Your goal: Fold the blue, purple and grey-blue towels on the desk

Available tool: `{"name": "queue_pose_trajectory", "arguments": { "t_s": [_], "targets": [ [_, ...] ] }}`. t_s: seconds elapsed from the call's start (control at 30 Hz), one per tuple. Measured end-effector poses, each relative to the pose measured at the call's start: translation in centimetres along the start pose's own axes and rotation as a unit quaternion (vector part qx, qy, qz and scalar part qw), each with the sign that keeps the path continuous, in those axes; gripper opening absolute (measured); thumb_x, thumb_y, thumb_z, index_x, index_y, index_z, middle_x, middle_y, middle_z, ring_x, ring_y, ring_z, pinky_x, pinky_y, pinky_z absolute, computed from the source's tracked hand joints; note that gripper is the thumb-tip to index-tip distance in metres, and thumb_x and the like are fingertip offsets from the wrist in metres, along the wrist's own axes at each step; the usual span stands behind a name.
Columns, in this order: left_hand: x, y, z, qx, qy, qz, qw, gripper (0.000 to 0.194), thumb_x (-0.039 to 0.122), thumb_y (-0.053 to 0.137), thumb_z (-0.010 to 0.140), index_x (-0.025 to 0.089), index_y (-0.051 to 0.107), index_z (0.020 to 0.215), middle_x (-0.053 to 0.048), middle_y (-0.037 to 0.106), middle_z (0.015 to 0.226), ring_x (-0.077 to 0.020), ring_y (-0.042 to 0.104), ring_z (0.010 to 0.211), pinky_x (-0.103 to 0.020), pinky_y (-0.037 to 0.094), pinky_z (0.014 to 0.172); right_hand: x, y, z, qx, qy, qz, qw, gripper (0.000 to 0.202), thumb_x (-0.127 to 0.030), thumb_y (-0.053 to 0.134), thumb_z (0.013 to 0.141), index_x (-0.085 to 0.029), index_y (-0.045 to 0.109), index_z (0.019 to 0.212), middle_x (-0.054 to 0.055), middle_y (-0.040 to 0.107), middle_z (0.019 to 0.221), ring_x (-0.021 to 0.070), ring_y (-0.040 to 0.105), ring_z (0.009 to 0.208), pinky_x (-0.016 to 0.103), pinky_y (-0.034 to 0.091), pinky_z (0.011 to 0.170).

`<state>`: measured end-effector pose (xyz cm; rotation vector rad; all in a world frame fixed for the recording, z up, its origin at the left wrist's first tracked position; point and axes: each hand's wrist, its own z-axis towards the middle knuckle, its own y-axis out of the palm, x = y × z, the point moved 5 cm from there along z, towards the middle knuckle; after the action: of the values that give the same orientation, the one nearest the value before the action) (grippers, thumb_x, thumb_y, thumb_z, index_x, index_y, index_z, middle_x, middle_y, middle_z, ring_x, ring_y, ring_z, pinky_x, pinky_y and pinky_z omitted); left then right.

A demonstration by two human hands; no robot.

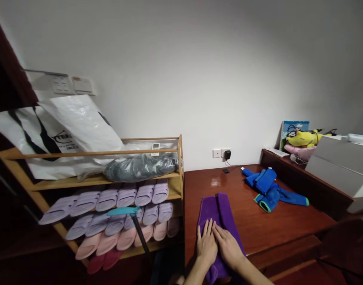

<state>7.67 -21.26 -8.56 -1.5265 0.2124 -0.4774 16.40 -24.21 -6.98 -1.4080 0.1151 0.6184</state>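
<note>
A folded purple cloth (213, 209) lies lengthwise on the reddish-brown desk (196, 180), close to its front left part. My left hand (207, 244) rests flat on the cloth with its fingers stretched out. Beside it, my right hand (228, 244) also presses flat on the cloth, fingers extended and angled toward the left hand. The fingertips of both hands almost meet. Farther right on the desk sits a loose pile of blue fabric pieces (266, 186), one with a green-edged opening. Whether the purple cloth is a towel or a garment I cannot tell.
To the left stands a wooden rack (180, 180) with rows of purple slippers (107, 198) and pink slippers (128, 238). White bags (83, 122) lie on its top. A raised ledge on the right carries a grey-white box (339, 162) and a yellow plush (303, 138). A black plug (227, 154) sits in the wall.
</note>
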Motion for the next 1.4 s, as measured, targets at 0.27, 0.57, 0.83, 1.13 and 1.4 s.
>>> {"name": "queue_pose_trajectory", "arguments": {
  "t_s": [0.27,0.57,0.83,1.13,1.4],
  "targets": [
    [-2.5,-1.6,-2.1,-0.019,-0.012,-0.042,0.999,0.059,0.046,0.027,0.089,0.026,0.024,0.144,0.002,0.019,0.152,-0.0239,0.013,0.141,-0.053,0.011,0.113,10.6,-9.4,-5.8,-0.055,0.156,-0.208,0.964,0.060,-0.003,0.031,0.076,-0.027,0.055,0.126,0.007,0.049,0.137,0.0244,0.041,0.128,0.049,0.035,0.099],
    [-2.1,-3.4,-3.8,-0.025,-0.068,0.051,0.996,0.060,0.024,0.037,0.081,0.008,0.038,0.139,-0.016,0.031,0.148,-0.0339,0.021,0.137,-0.055,0.014,0.110,3.1,-5.9,-1.5,0.050,0.088,-0.105,0.989,0.049,-0.018,0.034,0.086,-0.018,0.046,0.134,0.011,0.033,0.147,0.0216,0.030,0.135,0.042,0.030,0.107],
    [-3.9,-2.1,-2.8,-0.008,-0.013,-0.012,1.000,0.054,0.036,0.027,0.090,0.029,0.024,0.144,0.001,0.021,0.152,-0.0243,0.014,0.140,-0.057,0.009,0.111,1.9,0.7,0.3,0.031,0.052,-0.022,0.998,0.054,-0.052,0.028,0.092,-0.025,0.041,0.137,0.006,0.037,0.146,0.0208,0.029,0.135,0.044,0.027,0.110],
    [-5.8,-3.6,-2.2,-0.008,-0.013,-0.025,1.000,0.052,0.046,0.028,0.092,0.036,0.026,0.143,0.004,0.021,0.152,-0.0224,0.014,0.141,-0.055,0.005,0.112,20.5,-11.2,-6.8,-0.064,0.119,-0.239,0.962,0.047,-0.035,0.041,0.086,-0.033,0.046,0.133,0.004,0.037,0.146,0.0230,0.031,0.135,0.051,0.024,0.107],
    [-6.3,-3.2,-2.8,-0.030,-0.048,-0.026,0.998,0.053,0.042,0.027,0.092,0.034,0.020,0.144,0.004,0.015,0.154,-0.0225,0.009,0.141,-0.054,0.017,0.110,23.3,-11.9,-5.8,0.035,0.249,-0.261,0.932,0.054,-0.030,0.029,0.088,-0.014,0.039,0.138,0.015,0.032,0.147,0.0249,0.037,0.130,0.045,0.030,0.103]
  ]
}}
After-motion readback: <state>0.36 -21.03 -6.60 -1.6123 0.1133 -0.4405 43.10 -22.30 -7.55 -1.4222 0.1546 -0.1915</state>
